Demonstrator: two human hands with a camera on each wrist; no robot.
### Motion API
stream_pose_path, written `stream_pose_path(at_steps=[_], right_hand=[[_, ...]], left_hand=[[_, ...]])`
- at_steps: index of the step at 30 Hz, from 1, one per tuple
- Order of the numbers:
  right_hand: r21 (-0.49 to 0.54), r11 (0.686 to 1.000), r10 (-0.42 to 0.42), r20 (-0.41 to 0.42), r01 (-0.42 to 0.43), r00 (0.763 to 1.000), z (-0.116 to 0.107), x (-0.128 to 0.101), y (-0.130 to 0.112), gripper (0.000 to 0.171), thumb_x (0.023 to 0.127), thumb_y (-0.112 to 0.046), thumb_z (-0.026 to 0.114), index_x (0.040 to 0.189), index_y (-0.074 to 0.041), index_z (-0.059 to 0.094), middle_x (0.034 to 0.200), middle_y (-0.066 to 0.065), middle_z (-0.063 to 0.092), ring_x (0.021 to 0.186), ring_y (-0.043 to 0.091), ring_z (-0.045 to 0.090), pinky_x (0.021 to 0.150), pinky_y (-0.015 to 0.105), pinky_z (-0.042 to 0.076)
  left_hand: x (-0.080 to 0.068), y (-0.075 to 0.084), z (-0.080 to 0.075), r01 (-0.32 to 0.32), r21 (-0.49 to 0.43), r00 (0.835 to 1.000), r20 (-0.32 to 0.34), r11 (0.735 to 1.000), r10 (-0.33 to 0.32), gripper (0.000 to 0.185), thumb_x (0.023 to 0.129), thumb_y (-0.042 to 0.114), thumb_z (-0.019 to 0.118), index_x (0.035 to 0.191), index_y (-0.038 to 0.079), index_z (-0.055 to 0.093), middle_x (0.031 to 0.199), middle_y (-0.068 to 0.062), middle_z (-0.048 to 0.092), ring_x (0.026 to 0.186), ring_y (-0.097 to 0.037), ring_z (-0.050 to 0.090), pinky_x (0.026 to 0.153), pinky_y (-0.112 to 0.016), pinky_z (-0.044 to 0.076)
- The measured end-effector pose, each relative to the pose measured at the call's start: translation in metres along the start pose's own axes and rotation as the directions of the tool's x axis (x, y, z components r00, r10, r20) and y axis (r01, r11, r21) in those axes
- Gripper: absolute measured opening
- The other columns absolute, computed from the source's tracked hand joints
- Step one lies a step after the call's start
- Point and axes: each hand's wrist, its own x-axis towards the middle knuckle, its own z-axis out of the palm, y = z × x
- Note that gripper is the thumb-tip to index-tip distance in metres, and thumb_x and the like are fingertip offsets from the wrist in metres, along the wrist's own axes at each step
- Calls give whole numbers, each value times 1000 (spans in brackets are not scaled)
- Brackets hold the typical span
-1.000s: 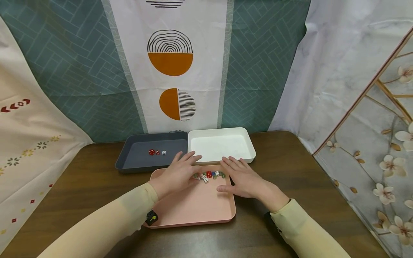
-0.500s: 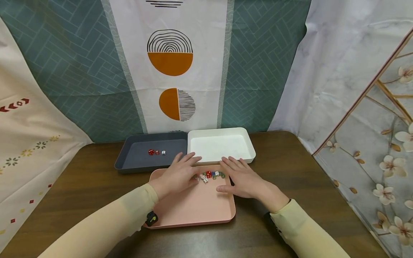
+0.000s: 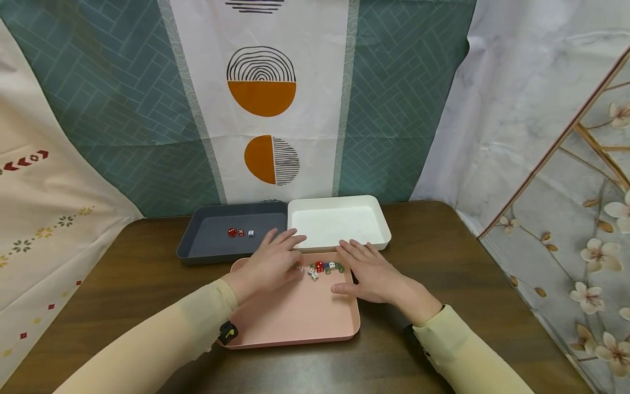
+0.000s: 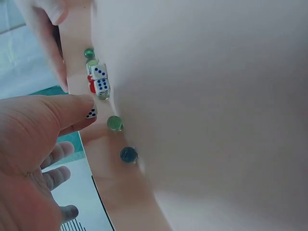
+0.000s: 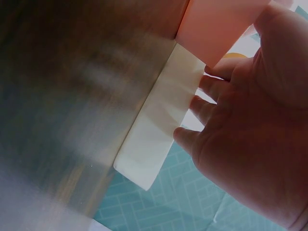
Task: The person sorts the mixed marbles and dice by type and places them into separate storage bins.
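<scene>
In the left wrist view, a white die with blue dots (image 4: 91, 113) is pinched between the thumb and index finger of my left hand (image 4: 29, 130), the other fingers spread. This hand is over the back of the pink tray (image 3: 295, 317). Close by along the tray's far edge lie a green marble (image 4: 114, 123), a dark blue marble (image 4: 128, 154), white dice (image 4: 101, 87) and a red die (image 3: 319, 267). My right hand (image 3: 374, 276) stretches over the tray's right rim, palm down, its fingers straight and holding nothing.
Behind the pink tray stand a dark grey tray (image 3: 209, 243) and a white tray (image 3: 339, 219), side by side. Two red dice (image 3: 232, 232) and a white die (image 3: 251, 233) lie in the grey one. Patterned cloths (image 3: 266, 27) hang behind the wooden table (image 3: 433, 241).
My left hand has shifted slightly left, its thumb and index finger drawn closer together on the white die. The right hand stays in place.
</scene>
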Motion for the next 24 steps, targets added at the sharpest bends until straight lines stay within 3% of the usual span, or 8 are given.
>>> stream_pose_path(at_steps=[9, 18, 24], right_hand=[[-1, 1000, 2, -1, -2, 1000, 0, 0, 1, 102, 103, -71, 63, 175, -8, 28, 183, 12, 22, 170, 35, 13, 135, 59, 5], [-8, 1000, 6, -3, -6, 1000, -1, 1, 1, 102, 103, -70, 64, 175, -7, 29, 182, 13, 22, 170, 35, 13, 135, 58, 6], [-4, 1000, 1, -2, -1, 1000, 0, 0, 0, 102, 104, -70, 63, 175, -7, 28, 183, 12, 21, 170, 35, 13, 135, 58, 5]], left_hand=[[-4, -4, -8, 6, 19, 998, -56, 1000, -5, 18, 94, 26, 92, 108, 19, 85, 158, -15, 60, 156, -42, 43, 126, -73, 27], [-10, -14, -17, 6, -18, 991, -131, 1000, -9, 17, 87, 20, 97, 98, 17, 83, 155, -17, 62, 154, -45, 45, 123, -75, 30], [-12, -23, -25, 37, -44, 990, -134, 998, -42, 17, 87, 18, 97, 95, 18, 82, 156, -18, 61, 156, -45, 42, 125, -75, 27]])
